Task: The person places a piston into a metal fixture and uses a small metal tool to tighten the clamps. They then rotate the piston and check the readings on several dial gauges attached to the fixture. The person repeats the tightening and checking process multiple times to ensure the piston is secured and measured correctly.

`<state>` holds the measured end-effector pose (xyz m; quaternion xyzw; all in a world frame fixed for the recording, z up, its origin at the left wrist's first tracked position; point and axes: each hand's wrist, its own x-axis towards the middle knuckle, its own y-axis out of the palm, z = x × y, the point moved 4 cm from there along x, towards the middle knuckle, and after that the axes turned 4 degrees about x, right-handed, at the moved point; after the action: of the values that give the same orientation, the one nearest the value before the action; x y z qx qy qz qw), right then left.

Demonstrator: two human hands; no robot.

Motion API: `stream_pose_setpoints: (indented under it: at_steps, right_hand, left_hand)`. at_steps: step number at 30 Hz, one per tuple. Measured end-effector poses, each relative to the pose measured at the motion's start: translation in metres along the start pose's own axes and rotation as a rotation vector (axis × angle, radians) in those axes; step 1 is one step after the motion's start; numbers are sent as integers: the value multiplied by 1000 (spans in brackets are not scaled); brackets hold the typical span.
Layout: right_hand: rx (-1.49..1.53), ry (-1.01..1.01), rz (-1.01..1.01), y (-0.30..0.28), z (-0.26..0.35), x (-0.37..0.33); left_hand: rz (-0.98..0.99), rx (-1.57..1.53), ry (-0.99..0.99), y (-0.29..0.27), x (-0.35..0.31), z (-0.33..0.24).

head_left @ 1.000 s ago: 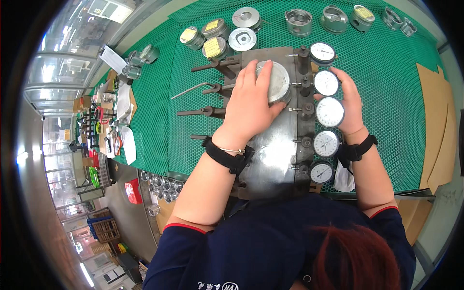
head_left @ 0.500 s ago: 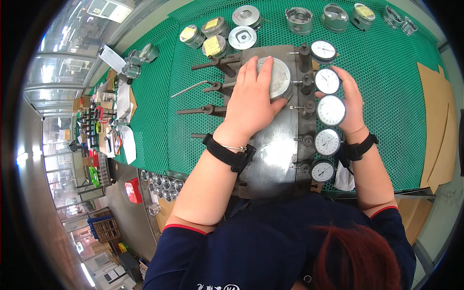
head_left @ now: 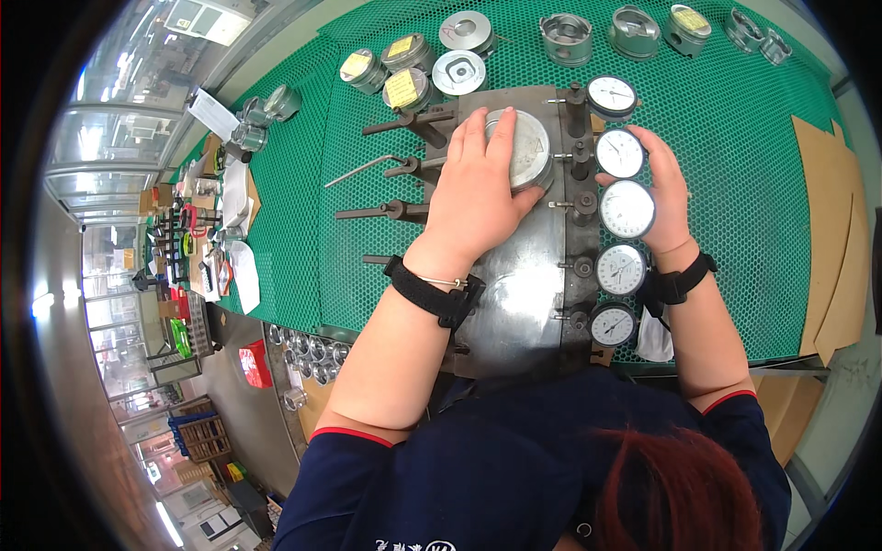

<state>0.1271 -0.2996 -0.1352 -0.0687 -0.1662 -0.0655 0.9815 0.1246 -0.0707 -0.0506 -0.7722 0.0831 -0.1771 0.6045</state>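
A round silver piston (head_left: 528,151) lies on a metal gauging plate (head_left: 514,303), crown up. My left hand (head_left: 473,188) grips it, with its fingers across the crown and the thumb against the near side. My right hand (head_left: 669,197) is curled around a white-faced dial gauge (head_left: 620,153), second from the far end of a row. One fingertip is at that gauge's far right edge, and another shows between it and the adjoining dial gauge (head_left: 627,209). The dials partly hide the right fingers.
More dial gauges (head_left: 611,95) complete the row. Steel rods (head_left: 367,215) stick out from the plate's left side. Several pistons (head_left: 567,39) stand along the back of the green mat (head_left: 735,275), some with yellow notes. Brown cardboard (head_left: 827,239) lies at the right; a tool rack (head_left: 175,230) is far left.
Almost nothing differs. Both hands keep their places on the piston and the dial gauge, while the whole view has shifted very slightly.
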Motion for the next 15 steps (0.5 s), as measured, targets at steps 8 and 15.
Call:
stream_pose_setpoints:
  at_steps: [8,15]
  right_hand:
    - [-48,-21,4,0,5,1]
    - [-103,-78,8,1,7,2]
  left_hand:
    - [17,-24,-1,-3,-5,1]
    - [-2,-31,-6,-1,-1,2]
